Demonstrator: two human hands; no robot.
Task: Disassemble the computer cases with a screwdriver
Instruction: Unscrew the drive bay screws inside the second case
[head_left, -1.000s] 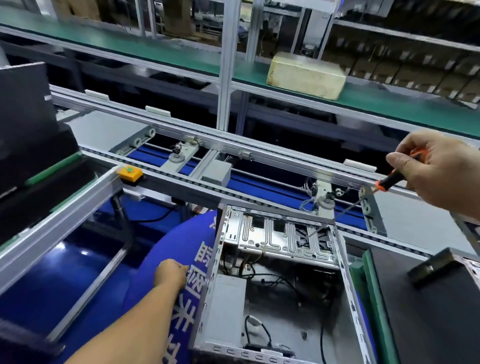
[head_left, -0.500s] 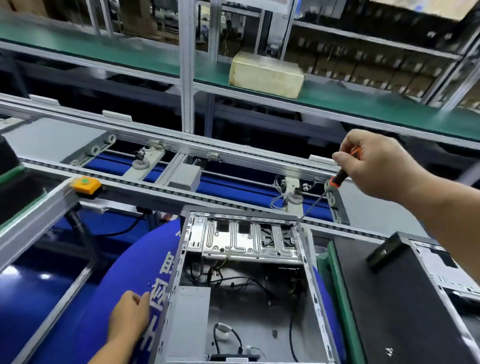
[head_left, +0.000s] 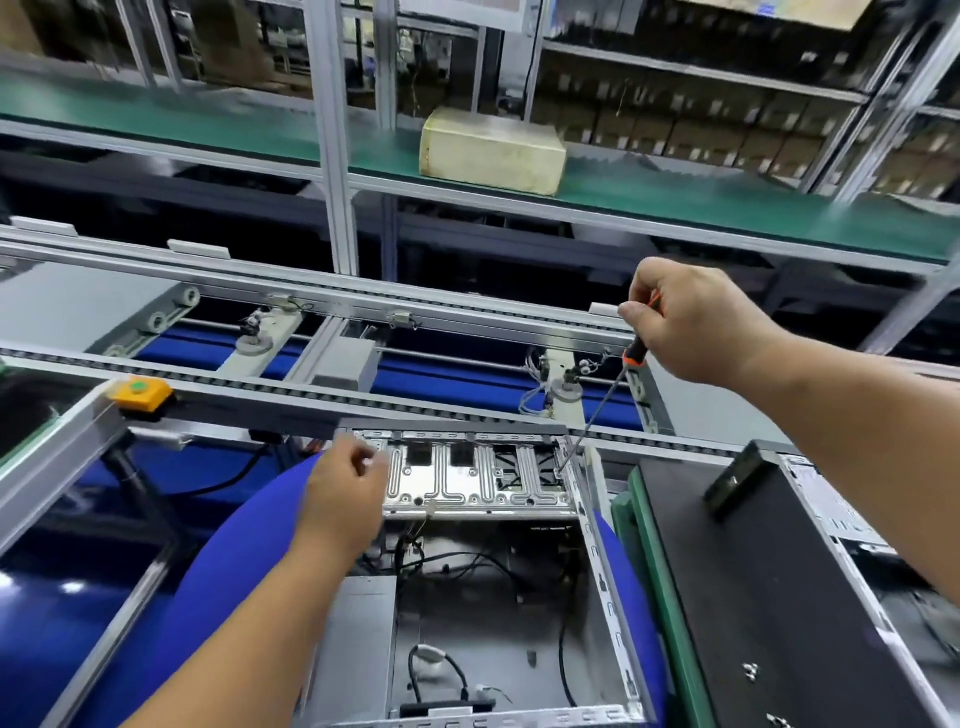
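An open grey computer case (head_left: 605, 571) lies before me on a blue cushion (head_left: 228, 561), with cables and a silver drive cage (head_left: 478, 483) inside at its far end. My right hand (head_left: 691, 322) grips the orange-and-black screwdriver (head_left: 634, 356) from above. Its thin shaft slants down-left, and the tip sits at the cage's right corner. My left hand (head_left: 345, 493) hovers with loosely curled fingers at the cage's left end, and I cannot tell whether it touches the metal.
A black case panel (head_left: 769, 597) with loose screws lies on a green mat at right. Conveyor rails (head_left: 311, 395) with an orange button box (head_left: 139, 394) run across behind the case. A beige box (head_left: 491, 150) sits on the green shelf above.
My left hand rose from the blue cushion at the case's left side to the drive cage. My right hand came left and down, bringing the screwdriver tip to the cage's right corner.
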